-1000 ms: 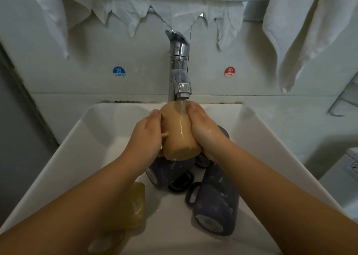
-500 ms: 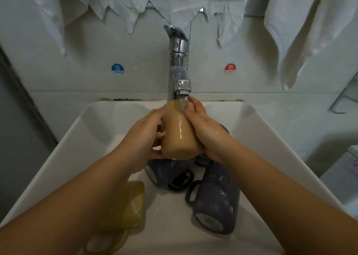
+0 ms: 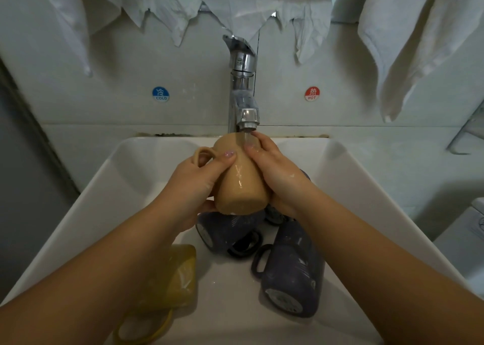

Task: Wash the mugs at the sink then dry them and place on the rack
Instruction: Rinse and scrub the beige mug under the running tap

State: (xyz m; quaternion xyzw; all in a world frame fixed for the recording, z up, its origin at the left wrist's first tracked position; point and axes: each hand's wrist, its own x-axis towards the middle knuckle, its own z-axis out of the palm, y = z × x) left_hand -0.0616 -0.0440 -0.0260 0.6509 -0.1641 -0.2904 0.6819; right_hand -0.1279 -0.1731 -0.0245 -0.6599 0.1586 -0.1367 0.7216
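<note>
Head view, tan mug: a beige mug (image 3: 239, 179) is held tilted over the white sink (image 3: 110, 187), its far end under the spout, its handle on the left, its wet base toward the camera.
Head view, water: a thin stream falls from the chrome faucet (image 3: 242, 88) onto the mug's far end beside the right fingertips.
Head view, left hand: the left hand (image 3: 193, 185) wraps the mug's left side, thumb laid across the body just below the handle.
Head view, right hand: the right hand (image 3: 275, 172) curls round the mug's right side, fingertips up at the stream.
Head view, mugs in basin: a dark blue mug (image 3: 293, 271) lies on its side, base toward the camera, handle on the left; a second dark mug (image 3: 227, 232) lies just beneath the held one; a yellow mug (image 3: 172, 279) lies at the left, partly hidden by the left forearm.
Head view, writing: a blue round sticker (image 3: 160, 94) on the wall reads "COLD"; a red round sticker (image 3: 312, 93) reads "HOT"; each carries a Chinese character above the word.
Head view, cloths: white towels (image 3: 408, 43) hang along the top of the wall.
</note>
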